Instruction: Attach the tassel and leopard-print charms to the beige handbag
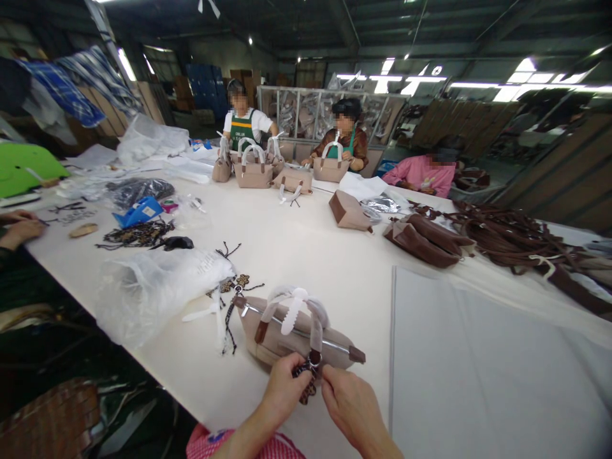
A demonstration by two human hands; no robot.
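A beige handbag (282, 335) with wrapped white handles lies on its side on the white table (306, 255) just in front of me. My left hand (282, 389) and my right hand (349, 401) meet at the bag's near end. Both pinch a small leopard-print charm (308, 382) hanging from a metal ring at the brown handle base. A second leopard charm (236, 284) with dark cords lies at the bag's far left end.
A crumpled clear plastic bag (153, 293) lies to my left. Brown bags (421, 239) and a heap of brown straps (516, 239) cover the right. Three people work at the far end beside upright beige bags (253, 169). Another person's hand (19, 229) rests at far left.
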